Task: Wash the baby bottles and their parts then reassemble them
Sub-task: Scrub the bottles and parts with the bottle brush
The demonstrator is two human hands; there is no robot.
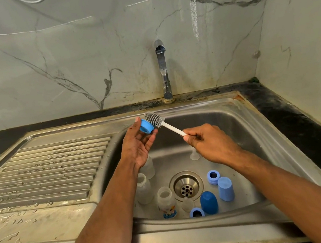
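Over a wet steel sink (255, 114), left grip (138, 144) pinches blue ring (146, 127), right (208, 142) apparently clutches brush (155, 119).

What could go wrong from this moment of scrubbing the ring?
The left hand pinches the blue ring only at its edges, so the brush in the right hand might knock it into the sink. The tap looks dry, so rinsing may get skipped.
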